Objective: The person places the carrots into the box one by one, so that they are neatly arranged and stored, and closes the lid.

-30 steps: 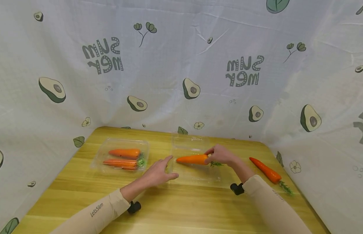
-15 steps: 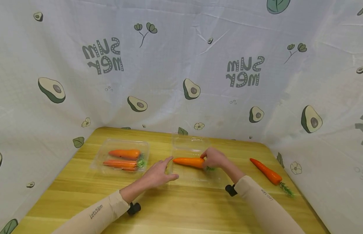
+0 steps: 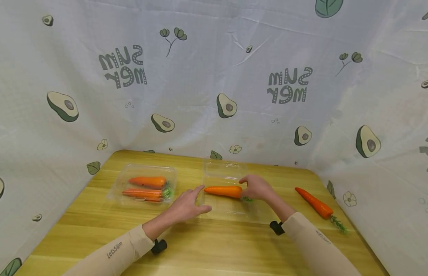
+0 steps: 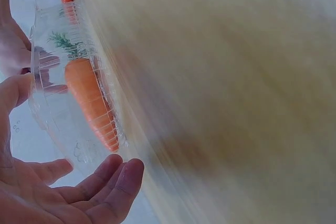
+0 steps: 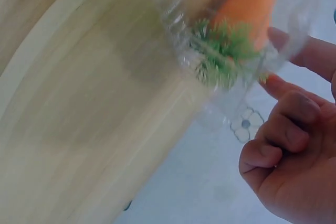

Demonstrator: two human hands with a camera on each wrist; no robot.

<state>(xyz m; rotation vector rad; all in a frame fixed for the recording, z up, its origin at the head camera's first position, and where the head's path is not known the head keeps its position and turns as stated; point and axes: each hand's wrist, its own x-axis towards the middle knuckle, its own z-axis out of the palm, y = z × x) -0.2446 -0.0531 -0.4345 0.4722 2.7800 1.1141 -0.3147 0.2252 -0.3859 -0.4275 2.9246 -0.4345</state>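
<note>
An orange carrot (image 3: 223, 191) with green leaves lies in a clear plastic box (image 3: 231, 211) whose lid (image 3: 225, 168) stands raised at the back. By the carrot's leafy end is my right hand (image 3: 256, 188). Its thumb and index finger are spread apart in the right wrist view, the other fingers bent; nothing is gripped. My left hand (image 3: 187, 206) stays at the box's left side, thumb and fingers spread. In the left wrist view its thumb (image 4: 20, 90) is at the box's rim; whether it touches is hard to tell.
On the left stands another clear box (image 3: 150, 168) with carrots (image 3: 148, 182) inside, its lid apparently down. A loose redder carrot (image 3: 314, 203) lies on the wooden table (image 3: 200, 249) at the right. A printed cloth (image 3: 200, 76) hangs behind.
My right hand has moved the carrot slightly left and down into the box, then let go, its fingers spreading and drawing back a little. My left hand has hardly moved.
</note>
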